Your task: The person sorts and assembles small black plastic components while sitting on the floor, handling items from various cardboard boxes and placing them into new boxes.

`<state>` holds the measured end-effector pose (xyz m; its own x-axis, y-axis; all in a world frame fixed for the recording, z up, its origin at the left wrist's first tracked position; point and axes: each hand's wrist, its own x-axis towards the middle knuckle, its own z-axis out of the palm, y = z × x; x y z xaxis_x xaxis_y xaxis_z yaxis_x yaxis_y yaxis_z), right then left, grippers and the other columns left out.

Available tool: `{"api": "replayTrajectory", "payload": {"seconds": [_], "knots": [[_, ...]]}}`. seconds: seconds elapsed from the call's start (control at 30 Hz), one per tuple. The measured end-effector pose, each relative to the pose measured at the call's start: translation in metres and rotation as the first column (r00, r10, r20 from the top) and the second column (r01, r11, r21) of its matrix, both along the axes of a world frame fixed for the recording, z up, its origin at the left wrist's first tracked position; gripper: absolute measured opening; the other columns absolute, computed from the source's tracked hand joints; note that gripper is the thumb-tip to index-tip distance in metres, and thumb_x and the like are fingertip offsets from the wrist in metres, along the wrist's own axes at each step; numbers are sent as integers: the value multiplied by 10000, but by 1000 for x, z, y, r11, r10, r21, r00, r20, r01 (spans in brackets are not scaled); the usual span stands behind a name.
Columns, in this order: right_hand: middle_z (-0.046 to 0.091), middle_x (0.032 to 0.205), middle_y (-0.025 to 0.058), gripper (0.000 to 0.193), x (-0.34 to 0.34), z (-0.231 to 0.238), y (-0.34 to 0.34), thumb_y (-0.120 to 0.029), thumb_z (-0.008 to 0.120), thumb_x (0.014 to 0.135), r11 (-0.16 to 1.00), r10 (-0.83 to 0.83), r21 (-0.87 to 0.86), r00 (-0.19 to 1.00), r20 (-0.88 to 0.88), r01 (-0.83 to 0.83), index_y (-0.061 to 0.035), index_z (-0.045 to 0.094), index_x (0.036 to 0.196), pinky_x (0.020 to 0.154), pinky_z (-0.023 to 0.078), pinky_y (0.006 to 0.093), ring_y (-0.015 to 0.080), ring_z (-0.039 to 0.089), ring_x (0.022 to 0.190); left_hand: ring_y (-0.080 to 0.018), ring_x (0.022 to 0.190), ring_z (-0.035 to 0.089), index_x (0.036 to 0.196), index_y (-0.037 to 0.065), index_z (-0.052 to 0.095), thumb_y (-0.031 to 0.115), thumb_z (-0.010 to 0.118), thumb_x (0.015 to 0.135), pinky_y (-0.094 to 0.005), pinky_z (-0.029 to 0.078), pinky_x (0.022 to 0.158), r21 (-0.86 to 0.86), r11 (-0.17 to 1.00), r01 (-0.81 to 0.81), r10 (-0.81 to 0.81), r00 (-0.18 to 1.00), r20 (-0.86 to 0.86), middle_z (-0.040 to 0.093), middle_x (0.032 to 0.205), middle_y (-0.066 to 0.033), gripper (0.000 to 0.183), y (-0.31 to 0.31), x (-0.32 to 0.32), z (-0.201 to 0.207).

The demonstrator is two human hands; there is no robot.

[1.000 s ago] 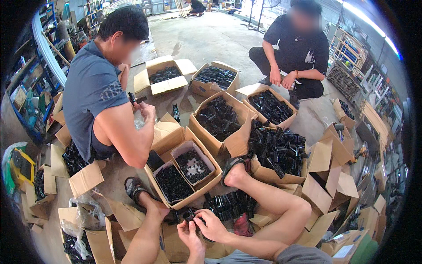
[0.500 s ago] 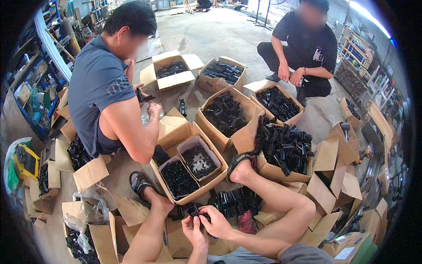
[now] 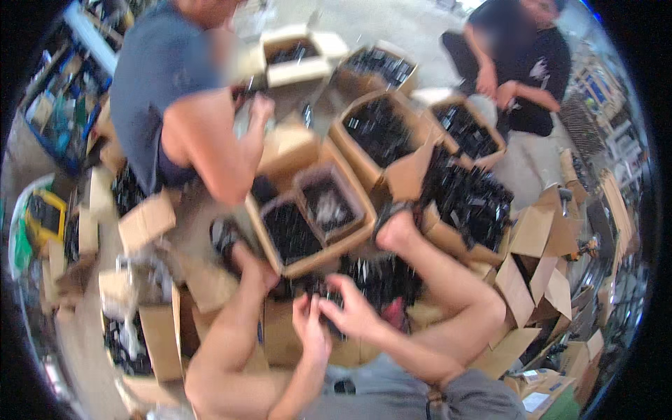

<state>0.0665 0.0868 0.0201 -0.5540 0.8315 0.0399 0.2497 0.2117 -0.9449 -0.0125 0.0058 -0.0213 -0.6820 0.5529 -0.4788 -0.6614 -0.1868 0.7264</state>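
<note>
My left hand (image 3: 312, 327) and my right hand (image 3: 352, 311) meet between my knees, fingers bent toward each other. A small black plastic part (image 3: 320, 288) is at their fingertips; motion blur hides its exact shape. Just beyond lies a heap of glossy black parts (image 3: 381, 280). In front of my feet stands an open carton (image 3: 353, 243) with two smaller bins inside. Tiny black pieces fill the left bin (image 3: 290, 234); the right bin (image 3: 325, 203) has fewer, with its pale bottom showing. A dark round spot or piece (image 3: 344, 387) shows on my grey shorts.
Open cartons of black parts (image 3: 378, 133) stand beyond, and an overfull one (image 3: 469, 203) is at the right. A co-worker (image 3: 168, 105) sits at the left with hands together; another person (image 3: 521, 77) squats at the far right. Torn cartons (image 3: 157, 329) crowd both sides.
The view has tilted down and blurred, so the cartons sit higher in it. My hands stay together, while my right fingers have lifted and spread slightly from the left ones.
</note>
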Motion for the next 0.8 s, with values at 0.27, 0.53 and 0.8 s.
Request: {"api": "replayTrajectory", "payload": {"seconds": [0.27,0.53,0.8], "knots": [[699,861,29,250,29,-6,34,-167,701,955,863,55,-504,998,8,-43,-19,671,1154,690,528,254,82,640,758,-218,1142,603,1409,173,416,177,640,1002,-439,498,962,75,929,363,-364,858,362,590,1299,-71,464,-5,-14,19],[661,1187,140,565,44,1,39,1,726,885,835,-46,-550,996,-75,-3,10,517,1410,853,551,284,155,650,1013,-203,1111,670,1438,100,444,19,699,924,-393,591,946,130,838,531,-541,772,335,660,1219,-84,580,-5,-11,0],[677,1101,120,536,60,-23,34,40,736,855,675,-303,-733,937,-172,84,-7,505,1337,886,543,300,157,667,980,-154,1057,673,1251,36,619,64,768,883,-314,574,923,208,800,563,-599,735,317,697,1163,-50,398,-7,-12,0]]}}
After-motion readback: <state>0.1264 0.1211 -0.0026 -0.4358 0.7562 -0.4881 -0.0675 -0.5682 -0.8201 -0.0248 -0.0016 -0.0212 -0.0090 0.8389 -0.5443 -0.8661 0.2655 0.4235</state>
